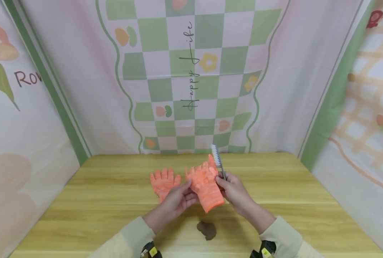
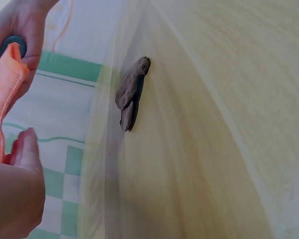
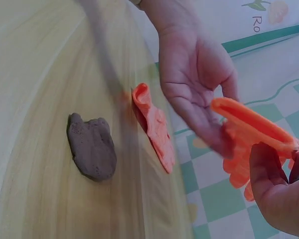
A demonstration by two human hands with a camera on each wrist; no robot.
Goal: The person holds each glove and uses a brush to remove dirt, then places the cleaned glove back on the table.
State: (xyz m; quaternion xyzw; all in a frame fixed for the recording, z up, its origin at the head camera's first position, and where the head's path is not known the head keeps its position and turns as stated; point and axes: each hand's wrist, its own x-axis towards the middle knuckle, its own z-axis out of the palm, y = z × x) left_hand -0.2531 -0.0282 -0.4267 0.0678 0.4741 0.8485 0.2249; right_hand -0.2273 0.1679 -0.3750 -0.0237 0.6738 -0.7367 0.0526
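Observation:
My right hand (image 1: 234, 188) holds a brush (image 1: 216, 156) with white bristles and a dark handle, bristles up. The same hand pinches the edge of an orange knitted glove (image 1: 209, 190), raised over the table with its cuff toward me. In the right wrist view, the cuff of this glove (image 3: 259, 122) gapes. My left hand (image 1: 178, 200) is at the glove's other side, its thumb by the edge; in the right wrist view the left hand (image 3: 199, 84) shows an open palm, fingers fairly straight and blurred. A second orange glove (image 1: 163, 182) lies flat behind the left hand.
A brown clay-like lump (image 1: 206, 230) sits on the wooden table (image 1: 114, 200) close to me, below the raised glove. Printed cloth hangs (image 1: 207, 89) behind the table and along both sides.

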